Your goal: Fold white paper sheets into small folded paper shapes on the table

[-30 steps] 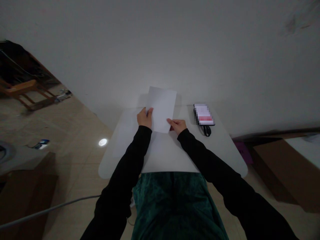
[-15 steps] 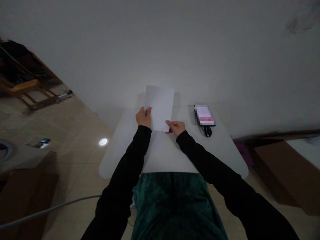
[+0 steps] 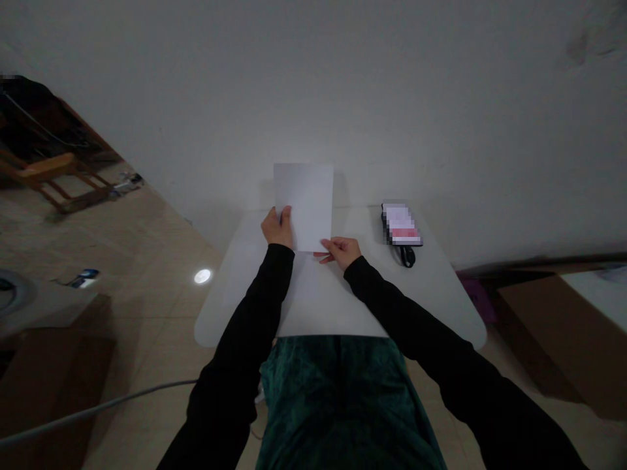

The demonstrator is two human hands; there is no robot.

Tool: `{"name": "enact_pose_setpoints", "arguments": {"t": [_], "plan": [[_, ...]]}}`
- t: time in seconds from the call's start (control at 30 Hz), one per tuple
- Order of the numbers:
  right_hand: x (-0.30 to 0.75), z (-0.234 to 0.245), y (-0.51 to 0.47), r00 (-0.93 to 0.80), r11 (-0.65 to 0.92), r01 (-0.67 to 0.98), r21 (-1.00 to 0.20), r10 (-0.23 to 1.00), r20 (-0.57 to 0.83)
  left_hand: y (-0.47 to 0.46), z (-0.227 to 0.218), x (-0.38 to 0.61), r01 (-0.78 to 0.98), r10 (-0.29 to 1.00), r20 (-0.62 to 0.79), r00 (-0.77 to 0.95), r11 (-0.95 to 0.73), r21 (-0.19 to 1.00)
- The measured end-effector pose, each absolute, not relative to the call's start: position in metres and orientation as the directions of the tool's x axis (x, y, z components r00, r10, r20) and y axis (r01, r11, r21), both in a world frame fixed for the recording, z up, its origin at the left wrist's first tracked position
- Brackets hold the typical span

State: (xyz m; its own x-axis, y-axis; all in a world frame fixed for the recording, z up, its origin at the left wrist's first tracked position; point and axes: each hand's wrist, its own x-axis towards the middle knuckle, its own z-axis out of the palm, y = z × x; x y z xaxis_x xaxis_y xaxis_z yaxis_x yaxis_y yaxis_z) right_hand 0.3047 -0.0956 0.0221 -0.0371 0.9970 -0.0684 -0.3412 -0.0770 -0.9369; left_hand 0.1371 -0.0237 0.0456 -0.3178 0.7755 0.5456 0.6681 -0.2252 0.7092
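Both arms (image 3: 313, 313) reach forward and inward from the bottom of the view, covered to the wrists by black long sleeves (image 3: 245, 320). The left hand (image 3: 278, 227) stands raised, its fingers (image 3: 285, 213) curled closed. The right hand (image 3: 341, 252) sits lower and further forward-turned, lying flatter, its fingers (image 3: 324, 256) loosely spread and pointing left (the thumb is hard to pick out).

The sheet of white paper (image 3: 304, 202) has swung from its earlier lean to sit nearly square, and has slid toward the person's left. The left hand (image 3: 277, 228) has shifted the same way with it, while the right hand (image 3: 343, 252) has moved its fingers (image 3: 323, 256) down to the sheet's lower corner.
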Motion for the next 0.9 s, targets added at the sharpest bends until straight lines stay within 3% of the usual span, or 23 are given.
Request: {"name": "enact_pose_setpoints", "arguments": {"t": [0.17, 0.33, 0.47, 0.57, 0.63, 0.7, 0.77, 0.9], "plan": [[0.306, 0.026, -0.097, -0.015, -0.122, -0.304, -0.945, 0.992, -0.123, -0.025, 0.044, 0.140, 0.611, 0.766, 0.542, -0.346, -0.254, 0.750], [0.307, 0.024, -0.100, -0.069, -0.004, -0.221, -0.975, 0.998, 0.012, -0.025, 0.046, 0.139, 0.620, 0.748, 0.556, -0.362, -0.253, 0.743], [0.310, 0.026, -0.100, -0.049, 0.028, -0.160, -0.987, 0.998, 0.037, -0.026, 0.047, 0.140, 0.585, 0.740, 0.555, -0.380, -0.272, 0.764], [0.319, 0.027, -0.098, 0.054, 0.159, 0.210, -0.965, 0.983, 0.174, -0.028, 0.045, 0.146, 0.532, 0.737, 0.548, -0.395, -0.303, 0.791], [0.327, 0.027, -0.093, 0.100, 0.224, 0.554, -0.801, 0.938, 0.332, -0.030, 0.042, 0.152, 0.503, 0.753, 0.542, -0.373, -0.326, 0.800], [0.337, 0.024, -0.085, 0.124, 0.236, 0.683, -0.691, 0.895, 0.429, -0.029, 0.036, 0.159, 0.471, 0.784, 0.520, -0.339, -0.337, 0.815], [0.348, 0.020, -0.074, 0.203, 0.216, 0.602, -0.769, 0.890, 0.409, -0.026, 0.028, 0.163, 0.410, 0.813, 0.482, -0.327, -0.338, 0.847], [0.366, 0.013, -0.056, 0.354, 0.209, 0.230, -0.951, 0.892, 0.282, -0.016, 0.015, 0.162, 0.307, 0.869, 0.387, -0.309, -0.294, 0.905]]}}
